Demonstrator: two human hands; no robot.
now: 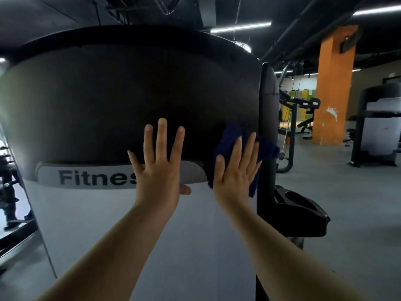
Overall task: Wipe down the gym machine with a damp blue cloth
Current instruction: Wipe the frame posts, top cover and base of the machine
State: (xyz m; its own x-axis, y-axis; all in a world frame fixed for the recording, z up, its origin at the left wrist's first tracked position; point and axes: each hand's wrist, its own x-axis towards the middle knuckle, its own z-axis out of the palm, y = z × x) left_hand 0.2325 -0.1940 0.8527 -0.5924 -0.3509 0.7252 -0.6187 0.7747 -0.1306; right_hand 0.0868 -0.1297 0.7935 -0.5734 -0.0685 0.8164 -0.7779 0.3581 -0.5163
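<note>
Up close, the gym machine (108, 94) fills most of the view: a broad dark panel curves across its upper part, a pale grey band (86, 177) below it bears the letters "Fitnes", and a lighter panel runs down from there. Along the machine's right edge stands a black upright post (268, 105), with a black holder (301, 211) sticking out lower down.

Two bare hands lie against the machine. The left hand (158, 170) is flat on the lower edge of the dark panel, fingers straight and spread apart, covering the end of the lettering. The right hand (236, 170) presses one blue cloth (234, 140) against the panel near its right edge, fingers straight and slightly apart; the cloth bunches out above the fingertips and hangs down beside the wrist.

Around it is a dim gym with a grey floor (325, 181) and a dark ceiling with exposed pipes. Two bright strip lights (240, 27) show overhead on the right. One orange pillar (332, 83) stands on the right, with chipped white patches low down. Another dark machine (377, 127) stands at the far right edge, and a bench (304, 124) and cable frame sit between it and the near machine. At the left edge a mirror-like surface (13, 192) shows a dark figure, too blurred to make out.
</note>
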